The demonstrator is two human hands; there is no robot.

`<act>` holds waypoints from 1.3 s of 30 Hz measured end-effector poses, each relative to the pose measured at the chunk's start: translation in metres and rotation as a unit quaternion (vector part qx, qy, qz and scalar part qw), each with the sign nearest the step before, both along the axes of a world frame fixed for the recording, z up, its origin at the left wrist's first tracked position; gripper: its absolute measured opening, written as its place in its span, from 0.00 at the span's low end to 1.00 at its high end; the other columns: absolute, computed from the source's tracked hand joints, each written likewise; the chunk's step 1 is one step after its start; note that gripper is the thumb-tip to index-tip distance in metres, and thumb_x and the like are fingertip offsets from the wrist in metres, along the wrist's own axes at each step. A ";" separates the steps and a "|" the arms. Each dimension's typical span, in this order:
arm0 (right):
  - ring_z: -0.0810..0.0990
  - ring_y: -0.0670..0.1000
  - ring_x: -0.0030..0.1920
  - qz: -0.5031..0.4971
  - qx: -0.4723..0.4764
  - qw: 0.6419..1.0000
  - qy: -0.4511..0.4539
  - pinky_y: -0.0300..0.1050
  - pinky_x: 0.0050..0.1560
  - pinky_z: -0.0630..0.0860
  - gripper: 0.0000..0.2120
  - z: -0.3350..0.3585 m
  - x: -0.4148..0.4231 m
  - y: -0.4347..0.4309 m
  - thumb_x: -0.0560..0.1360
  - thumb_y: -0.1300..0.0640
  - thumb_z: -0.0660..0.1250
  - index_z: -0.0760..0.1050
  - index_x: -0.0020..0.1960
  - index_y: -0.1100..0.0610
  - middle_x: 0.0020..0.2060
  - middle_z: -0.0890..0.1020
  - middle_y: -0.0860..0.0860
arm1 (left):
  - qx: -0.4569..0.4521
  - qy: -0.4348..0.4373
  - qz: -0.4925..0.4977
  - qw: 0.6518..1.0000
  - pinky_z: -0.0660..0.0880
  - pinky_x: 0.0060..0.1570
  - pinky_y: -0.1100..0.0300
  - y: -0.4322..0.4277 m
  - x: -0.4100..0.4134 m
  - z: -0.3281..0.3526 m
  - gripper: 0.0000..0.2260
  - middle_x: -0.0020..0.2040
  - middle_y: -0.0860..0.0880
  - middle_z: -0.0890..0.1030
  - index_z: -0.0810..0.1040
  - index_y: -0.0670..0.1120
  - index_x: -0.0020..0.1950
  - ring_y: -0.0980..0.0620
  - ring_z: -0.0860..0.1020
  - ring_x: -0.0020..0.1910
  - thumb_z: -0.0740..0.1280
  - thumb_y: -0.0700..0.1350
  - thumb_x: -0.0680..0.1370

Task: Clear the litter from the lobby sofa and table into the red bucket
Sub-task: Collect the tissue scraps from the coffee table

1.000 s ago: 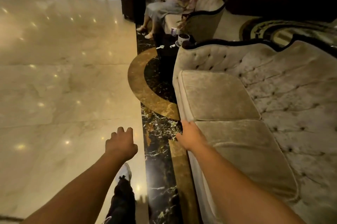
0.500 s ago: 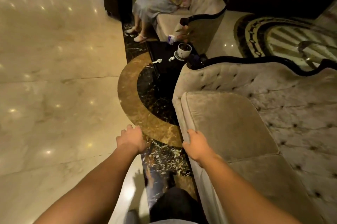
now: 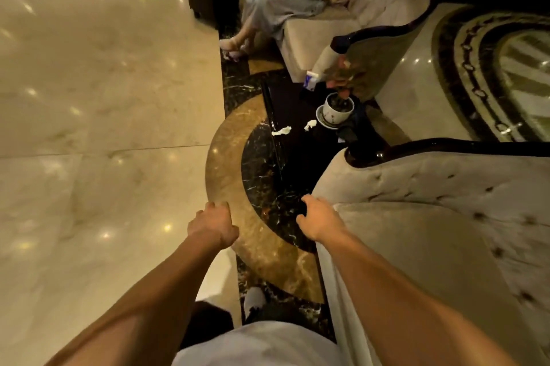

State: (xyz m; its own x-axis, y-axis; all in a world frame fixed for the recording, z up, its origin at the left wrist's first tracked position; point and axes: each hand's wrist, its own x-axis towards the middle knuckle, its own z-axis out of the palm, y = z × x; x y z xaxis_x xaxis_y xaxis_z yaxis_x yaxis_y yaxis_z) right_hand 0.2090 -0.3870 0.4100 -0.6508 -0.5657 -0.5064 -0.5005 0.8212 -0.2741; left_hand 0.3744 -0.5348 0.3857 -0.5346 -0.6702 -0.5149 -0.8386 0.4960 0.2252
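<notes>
Both hands reach forward, backs up, fingers curled loosely downward and holding nothing. The left hand (image 3: 212, 224) hangs over the tan marble ring of the floor inlay (image 3: 226, 175); the right hand (image 3: 318, 221) hangs beside the near front corner of the sofa (image 3: 446, 202), over black veined marble; whether it touches the upholstery cannot be told. The sofa is pale plush velvet, button-tufted on its back, edged by a dark glossy carved frame. Farther on, between this sofa and another one, stands a low table (image 3: 300, 115) with a glossy black top. On it lie two crumpled white tissue scraps (image 3: 281, 130), (image 3: 310, 125), just left of a round white ceramic plant pot (image 3: 337, 108) on a saucer. Polished cream marble floor (image 3: 89, 127) spreads left.
</notes>
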 end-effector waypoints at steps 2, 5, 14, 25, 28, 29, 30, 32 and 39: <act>0.73 0.61 0.64 0.001 -0.010 1.000 -0.003 0.55 0.63 0.74 0.26 0.006 -0.032 -0.050 0.78 0.51 0.60 0.61 0.75 0.53 0.68 0.68 0.57 | 0.016 0.006 0.014 1.000 0.77 0.56 0.47 -0.038 -0.027 0.004 0.24 0.63 0.43 0.73 0.70 0.48 0.66 0.42 0.76 0.58 0.67 0.54 0.72; 0.74 0.60 0.62 0.006 -0.019 0.999 -0.034 0.55 0.60 0.75 0.26 0.003 -0.068 -0.116 0.77 0.51 0.60 0.61 0.74 0.52 0.67 0.68 0.56 | 0.033 -0.015 0.028 0.999 0.77 0.54 0.49 -0.091 -0.060 -0.003 0.23 0.62 0.44 0.73 0.70 0.47 0.65 0.43 0.76 0.57 0.67 0.53 0.72; 0.76 0.60 0.58 -0.038 0.048 0.997 -0.055 0.56 0.57 0.77 0.26 -0.041 -0.197 -0.273 0.77 0.51 0.62 0.61 0.74 0.55 0.66 0.69 0.59 | 0.074 -0.010 -0.050 0.996 0.77 0.54 0.48 -0.267 -0.216 -0.050 0.21 0.60 0.43 0.73 0.71 0.46 0.63 0.41 0.76 0.57 0.65 0.53 0.72; 0.77 0.58 0.55 -0.141 -0.001 0.986 -0.087 0.46 0.49 0.72 0.25 -0.103 -0.336 -0.369 0.77 0.53 0.64 0.64 0.73 0.55 0.61 0.74 0.59 | 0.146 -0.045 -0.158 0.975 0.74 0.47 0.50 -0.356 -0.391 -0.124 0.18 0.57 0.41 0.74 0.72 0.46 0.60 0.39 0.76 0.53 0.66 0.49 0.72; 0.77 0.56 0.54 -0.165 -0.014 0.984 -0.064 0.47 0.50 0.74 0.22 -0.153 -0.382 -0.371 0.76 0.55 0.64 0.69 0.70 0.56 0.59 0.76 0.58 | 0.194 -0.044 -0.144 0.969 0.79 0.47 0.49 -0.354 -0.437 -0.173 0.16 0.53 0.42 0.78 0.73 0.46 0.57 0.41 0.78 0.49 0.68 0.43 0.70; 0.76 0.57 0.56 -0.168 -0.011 0.984 -0.064 0.48 0.52 0.74 0.22 -0.174 -0.399 -0.369 0.76 0.56 0.64 0.69 0.70 0.57 0.59 0.76 0.59 | 0.211 -0.049 -0.139 0.966 0.80 0.47 0.48 -0.351 -0.452 -0.193 0.17 0.54 0.42 0.78 0.74 0.45 0.57 0.41 0.79 0.48 0.68 0.40 0.69; 0.76 0.58 0.58 -0.168 -0.007 0.984 -0.062 0.49 0.55 0.73 0.22 -0.192 -0.416 -0.366 0.76 0.57 0.64 0.69 0.70 0.57 0.59 0.76 0.60 | 0.220 -0.049 -0.136 0.965 0.80 0.47 0.47 -0.348 -0.463 -0.210 0.20 0.55 0.42 0.76 0.73 0.46 0.61 0.40 0.79 0.48 0.68 0.39 0.69; 0.74 0.60 0.62 -0.181 0.003 0.982 -0.060 0.49 0.60 0.71 0.23 -0.237 -0.454 -0.360 0.76 0.58 0.64 0.69 0.71 0.58 0.62 0.75 0.61 | 0.210 -0.037 -0.153 0.965 0.80 0.49 0.45 -0.340 -0.488 -0.251 0.26 0.58 0.42 0.74 0.68 0.50 0.67 0.37 0.78 0.52 0.67 0.39 0.69; 0.62 0.63 0.72 -0.159 0.046 0.984 -0.069 0.52 0.71 0.63 0.28 -0.365 -0.520 -0.344 0.77 0.59 0.65 0.63 0.75 0.53 0.77 0.56 0.57 | 0.164 -0.014 -0.235 0.958 0.76 0.54 0.41 -0.306 -0.555 -0.355 0.32 0.67 0.43 0.61 0.60 0.60 0.71 0.37 0.68 0.61 0.67 0.42 0.72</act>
State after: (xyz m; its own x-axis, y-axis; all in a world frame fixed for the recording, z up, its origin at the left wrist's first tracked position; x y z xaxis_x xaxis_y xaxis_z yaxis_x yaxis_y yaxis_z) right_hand -0.3109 -0.7310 0.0448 -0.7083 -0.2928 -0.6423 -0.1775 0.9546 -0.2394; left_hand -0.1808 -0.8412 0.0303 -0.7206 -0.1585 -0.6750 -0.5483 0.7262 0.4148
